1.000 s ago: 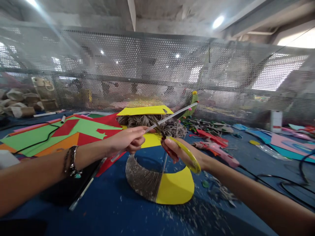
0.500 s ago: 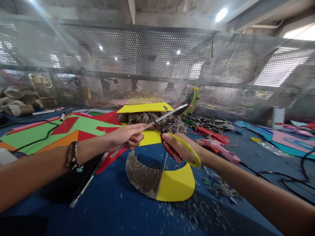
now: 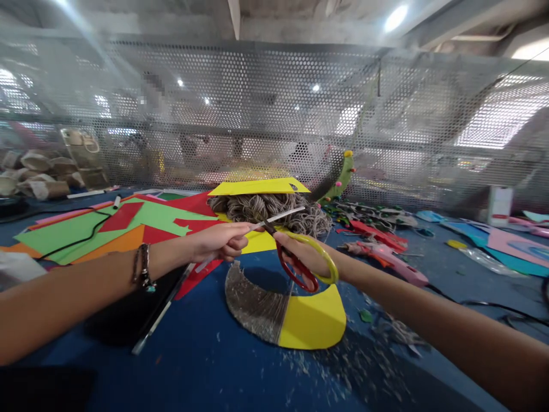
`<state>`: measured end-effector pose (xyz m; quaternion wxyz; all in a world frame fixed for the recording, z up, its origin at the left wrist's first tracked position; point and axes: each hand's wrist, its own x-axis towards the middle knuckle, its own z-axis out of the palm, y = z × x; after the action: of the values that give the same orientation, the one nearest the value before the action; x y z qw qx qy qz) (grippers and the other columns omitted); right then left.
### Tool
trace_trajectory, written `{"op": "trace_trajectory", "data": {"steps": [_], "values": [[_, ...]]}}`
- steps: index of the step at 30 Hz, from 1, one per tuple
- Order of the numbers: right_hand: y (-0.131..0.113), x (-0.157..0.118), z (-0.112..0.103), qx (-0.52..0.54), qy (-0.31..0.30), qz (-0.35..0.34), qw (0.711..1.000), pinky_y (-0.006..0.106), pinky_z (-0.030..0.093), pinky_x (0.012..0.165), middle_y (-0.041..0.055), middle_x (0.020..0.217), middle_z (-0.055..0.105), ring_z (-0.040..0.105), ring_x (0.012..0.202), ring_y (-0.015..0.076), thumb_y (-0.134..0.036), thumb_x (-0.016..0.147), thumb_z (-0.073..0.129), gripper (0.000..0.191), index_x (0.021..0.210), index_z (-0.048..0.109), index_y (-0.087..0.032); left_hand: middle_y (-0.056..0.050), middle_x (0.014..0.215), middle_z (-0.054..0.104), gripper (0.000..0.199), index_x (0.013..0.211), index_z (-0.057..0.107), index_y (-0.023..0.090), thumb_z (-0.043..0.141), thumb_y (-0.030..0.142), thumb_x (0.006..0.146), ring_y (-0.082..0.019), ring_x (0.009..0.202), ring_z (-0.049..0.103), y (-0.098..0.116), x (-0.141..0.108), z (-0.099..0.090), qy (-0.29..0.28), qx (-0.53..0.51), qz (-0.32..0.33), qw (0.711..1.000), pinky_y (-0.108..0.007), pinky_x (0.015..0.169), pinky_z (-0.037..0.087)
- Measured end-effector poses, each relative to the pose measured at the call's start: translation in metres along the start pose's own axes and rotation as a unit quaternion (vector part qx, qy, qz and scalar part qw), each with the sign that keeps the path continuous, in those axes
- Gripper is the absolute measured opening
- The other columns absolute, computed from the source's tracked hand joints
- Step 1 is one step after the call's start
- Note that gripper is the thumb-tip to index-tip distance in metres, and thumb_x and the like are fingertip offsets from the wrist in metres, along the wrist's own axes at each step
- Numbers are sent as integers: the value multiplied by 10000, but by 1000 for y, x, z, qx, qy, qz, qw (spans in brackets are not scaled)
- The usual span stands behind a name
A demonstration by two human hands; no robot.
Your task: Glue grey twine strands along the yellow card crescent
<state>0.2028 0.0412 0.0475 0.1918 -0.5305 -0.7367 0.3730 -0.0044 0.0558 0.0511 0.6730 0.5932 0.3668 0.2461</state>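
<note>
My left hand [image 3: 223,240] is closed around a translucent glue stick [image 3: 288,214], which slants up to the right past the fingers. My right hand [image 3: 305,252] grips scissors [image 3: 326,258] with a red and a yellow handle loop. Their dark blades meet the stick just beyond my left fingertips; whether they cut into it I cannot tell. Below both hands lies a crescent of yellow card [image 3: 315,317], its left part covered with grey-brown yarn [image 3: 257,306]. A thin strand runs up from the crescent toward my right hand.
Behind the hands, a bundle of grey yarn [image 3: 257,205] lies under yellow card [image 3: 253,186]. Coloured paper sheets [image 3: 77,229] spread at left. A pink glue gun [image 3: 392,260] with a cord lies right, near scraps. Another clear stick [image 3: 156,323] rests by a black object.
The scissors have come lower and their blades have swung onto the glue stick. The stick's far end has dipped and moved left. The whole view has shifted slightly.
</note>
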Motion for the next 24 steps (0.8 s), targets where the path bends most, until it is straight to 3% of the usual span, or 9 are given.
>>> {"op": "trace_trajectory", "data": {"steps": [3, 7, 13, 16, 20, 24], "values": [[1, 3, 3, 25, -21, 19, 999, 184, 303, 303, -31, 338, 409, 369, 272, 54, -635, 806, 247, 569, 490, 376, -179, 83, 500, 133, 327, 1206, 400, 150, 254, 252, 932, -66, 397, 53, 0, 1, -2, 1, 9, -5, 1000, -188, 379, 94], [-5, 6, 2, 77, 11, 26, 997, 188, 262, 273, -81, 382, 353, 304, 238, 32, -611, 776, 368, 484, 545, 373, -186, 85, 505, 118, 366, 1257, 353, 166, 283, 296, 922, -67, 397, 47, -2, 3, -2, 1, 33, -3, 999, -199, 387, 92], [3, 17, -15, 91, 34, 26, 995, 205, 251, 260, -87, 377, 295, 306, 238, 53, -703, 722, 337, 529, 549, 320, -204, 75, 537, 159, 453, 1237, 406, 106, 302, 372, 886, -70, 406, 83, -4, 3, -10, 8, 137, -2, 990, -217, 401, 129], [0, 5, -27, 78, 31, 3, 996, 203, 311, 315, -66, 401, 359, 380, 306, 65, -705, 716, 350, 530, 561, 339, -198, 43, 566, 290, 436, 1144, 518, 104, 376, 381, 838, -74, 429, 197, 9, -3, -31, 26, 225, 2, 974, -217, 423, 186], [-7, -18, -45, -54, 23, -95, 994, 204, 339, 402, -33, 472, 464, 432, 416, 72, -590, 707, 505, 438, 579, 417, -180, -7, 701, 517, 325, 1026, 617, 183, 558, 303, 730, -96, 552, 386, 33, -9, -77, 95, 368, 26, 925, -200, 493, 261], [-5, -29, -50, -8, 12, -95, 995, 230, 353, 425, -14, 500, 487, 451, 442, 91, -552, 722, 510, 400, 588, 438, -181, -44, 857, 586, 244, 936, 610, 140, 562, 323, 783, -138, 715, 511, 30, -4, -114, 145, 481, 50, 863, -228, 620, 385]]}}
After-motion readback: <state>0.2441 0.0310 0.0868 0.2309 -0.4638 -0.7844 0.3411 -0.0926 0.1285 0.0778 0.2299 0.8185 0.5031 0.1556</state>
